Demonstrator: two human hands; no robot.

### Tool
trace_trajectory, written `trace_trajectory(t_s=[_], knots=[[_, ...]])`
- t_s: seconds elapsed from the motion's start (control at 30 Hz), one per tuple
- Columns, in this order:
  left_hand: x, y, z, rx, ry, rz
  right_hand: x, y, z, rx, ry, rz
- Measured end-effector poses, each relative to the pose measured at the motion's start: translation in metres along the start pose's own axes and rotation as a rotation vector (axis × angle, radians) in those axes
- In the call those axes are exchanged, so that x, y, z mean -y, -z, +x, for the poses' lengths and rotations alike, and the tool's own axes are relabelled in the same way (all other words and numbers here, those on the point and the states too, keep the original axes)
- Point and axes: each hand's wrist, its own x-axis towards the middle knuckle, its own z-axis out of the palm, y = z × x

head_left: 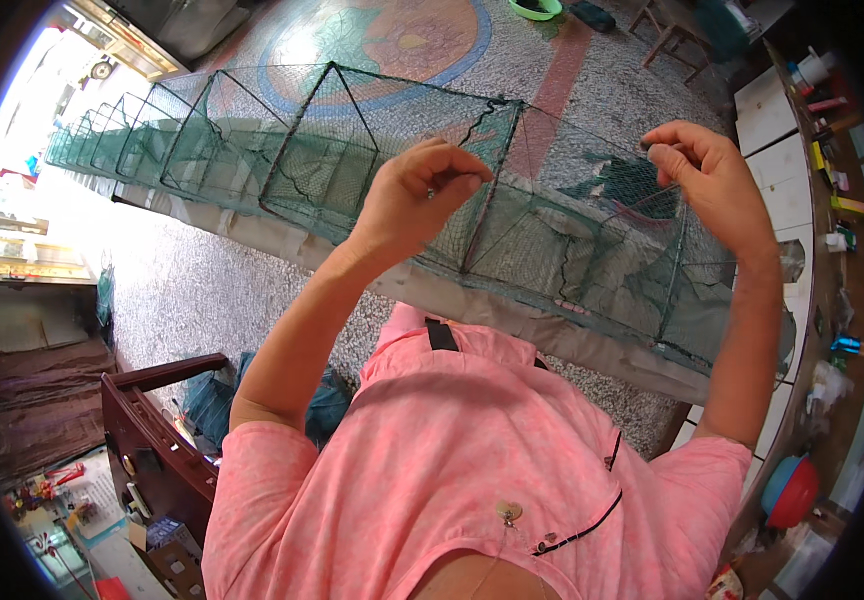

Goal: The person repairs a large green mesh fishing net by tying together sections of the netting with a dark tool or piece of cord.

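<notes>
We hold our left hand (420, 195) above the green net (317, 180), right hand (707, 180) raised farther right, both with thumb and fingertips together.

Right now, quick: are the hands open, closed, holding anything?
Left hand: pinched closed by the green net; anything held is unclear.
Right hand: pinched closed; anything held is too small to tell.

No lettering, numbers or signs readable; any marks on cardboard box (184, 576), lower left, too small, blurred.
</notes>
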Motion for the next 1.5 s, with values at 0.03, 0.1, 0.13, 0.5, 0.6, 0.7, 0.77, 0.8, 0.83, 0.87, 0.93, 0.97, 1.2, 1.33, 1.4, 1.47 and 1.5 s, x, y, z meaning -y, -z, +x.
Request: trace_trajectory(t_s=[0.03, 0.1, 0.13, 0.5, 0.6, 0.7, 0.77, 0.8, 0.83, 0.87, 0.93, 0.97, 1.2, 1.33, 1.4, 1.47, 1.5], knots=[[-0.006, -0.001, -0.001, 0.009, -0.017, 0.108, -0.004, -0.005, -0.002, -0.126, 0.006, 0.005], [-0.009, 0.003, -0.005, 0.011, -0.030, 0.241, -0.008, -0.013, -0.005, -0.368, 0.016, 0.018], [-0.008, 0.007, -0.007, 0.006, -0.032, 0.268, -0.014, -0.011, -0.007, -0.391, -0.036, 0.240], [0.013, 0.001, -0.019, 0.174, 0.076, 0.351, 0.019, -0.117, -0.014, -0.106, -0.043, 0.184], [0.027, 0.002, -0.016, 0.190, 0.070, 0.286, 0.035, -0.132, -0.006, -0.054, -0.157, 0.123], [0.030, 0.000, -0.015, 0.192, 0.056, 0.288, 0.041, -0.142, -0.001, -0.020, -0.200, 0.059], [0.029, -0.003, -0.014, 0.195, 0.058, 0.314, 0.044, -0.144, -0.001, -0.006, -0.212, 0.028], [0.028, -0.004, -0.014, 0.196, 0.061, 0.331, 0.045, -0.145, 0.000, 0.000, -0.218, 0.012], [0.027, -0.006, -0.014, 0.198, 0.064, 0.348, 0.041, -0.147, 0.002, 0.000, -0.214, 0.019], [0.025, -0.007, -0.015, 0.186, 0.090, 0.369, 0.033, -0.150, 0.003, 0.002, -0.212, 0.027], [0.018, -0.009, -0.016, 0.162, 0.143, 0.411, 0.028, -0.153, 0.004, 0.003, -0.220, 0.018], [0.017, -0.008, -0.017, 0.109, 0.201, 0.360, 0.030, -0.153, 0.005, 0.001, -0.225, 0.004], [0.017, -0.010, -0.025, -0.035, 0.406, -0.197, 0.040, -0.153, 0.017, 0.073, -0.275, -0.083], [0.020, -0.027, -0.023, -0.086, 0.277, -0.266, 0.015, -0.166, 0.021, -0.045, -0.133, -0.146], [0.015, -0.026, -0.020, -0.032, 0.240, -0.177, 0.006, -0.163, 0.024, -0.050, -0.086, -0.130], [0.011, -0.025, -0.020, 0.004, 0.160, -0.054, 0.003, -0.152, 0.022, 0.054, -0.141, 0.012], [0.011, -0.023, -0.021, 0.008, 0.102, 0.029, 0.009, -0.148, 0.021, 0.112, -0.162, 0.084]])
